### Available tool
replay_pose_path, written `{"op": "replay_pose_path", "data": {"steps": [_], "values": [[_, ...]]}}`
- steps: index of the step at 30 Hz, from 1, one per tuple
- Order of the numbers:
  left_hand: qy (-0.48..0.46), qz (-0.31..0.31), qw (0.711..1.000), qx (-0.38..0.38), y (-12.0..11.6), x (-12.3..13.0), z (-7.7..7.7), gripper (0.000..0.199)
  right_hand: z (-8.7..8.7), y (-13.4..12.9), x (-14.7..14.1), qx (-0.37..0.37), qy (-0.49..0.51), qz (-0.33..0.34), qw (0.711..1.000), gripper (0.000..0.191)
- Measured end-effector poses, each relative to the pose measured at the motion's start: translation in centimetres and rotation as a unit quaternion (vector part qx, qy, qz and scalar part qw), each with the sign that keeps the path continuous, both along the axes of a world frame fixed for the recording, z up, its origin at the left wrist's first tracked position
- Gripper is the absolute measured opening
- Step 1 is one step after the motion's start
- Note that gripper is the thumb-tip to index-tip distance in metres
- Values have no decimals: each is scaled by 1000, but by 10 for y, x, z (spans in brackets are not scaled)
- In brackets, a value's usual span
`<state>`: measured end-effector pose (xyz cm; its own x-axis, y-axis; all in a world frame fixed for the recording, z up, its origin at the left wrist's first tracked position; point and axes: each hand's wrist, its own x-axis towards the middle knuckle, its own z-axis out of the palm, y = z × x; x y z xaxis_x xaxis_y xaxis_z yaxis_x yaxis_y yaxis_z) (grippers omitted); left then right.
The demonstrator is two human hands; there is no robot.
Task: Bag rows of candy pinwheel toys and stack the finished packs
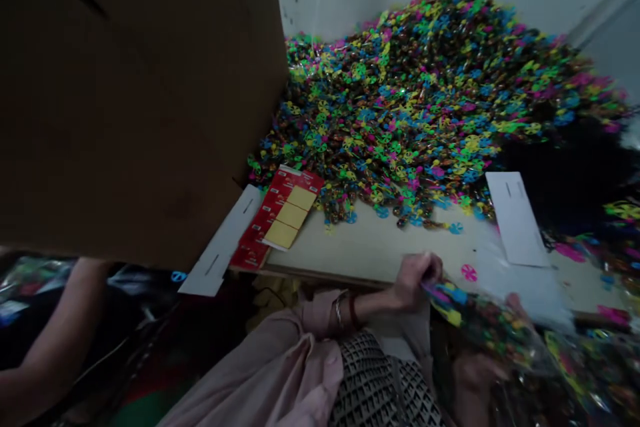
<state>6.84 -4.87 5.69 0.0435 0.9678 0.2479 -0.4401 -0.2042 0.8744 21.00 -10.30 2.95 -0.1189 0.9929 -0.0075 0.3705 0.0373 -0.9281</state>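
Observation:
My left hand [417,279] is closed on the gathered top of a clear plastic bag [493,327] at the table's front edge. The bag holds small brown, yellow, blue and green pieces and hangs tilted down to the right. Under its lower part lies my right hand [477,368], blurred and partly hidden, seeming to support the bag; its fingers are too smeared to read. A pink wheel-shaped piece [469,272] lies on the table [350,247] just above the bag.
A large heap of colourful wheel-topped pieces [410,107] covers the back. A big cardboard box [135,107] fills the left. Red printed card [255,240], white cards [517,217] and more filled bags [595,367] are around. Another person's arm [60,340] is at lower left.

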Motion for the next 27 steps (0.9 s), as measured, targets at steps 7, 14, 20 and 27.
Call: {"op": "replay_pose_path", "data": {"steps": [7,14,20,27], "values": [[1,-183,979,-91,78,-46,-34,55,22,20,-29,359,-283,17,889,61],[433,459,735,-248,66,-230,-49,37,-61,29,-106,303,-459,134,824,45],[618,437,543,-364,33,-304,-72,62,-93,49,-121,394,-424,138,804,46],[486,355,752,-269,23,-301,-51,31,-41,41,-130,393,-293,121,863,19]]}}
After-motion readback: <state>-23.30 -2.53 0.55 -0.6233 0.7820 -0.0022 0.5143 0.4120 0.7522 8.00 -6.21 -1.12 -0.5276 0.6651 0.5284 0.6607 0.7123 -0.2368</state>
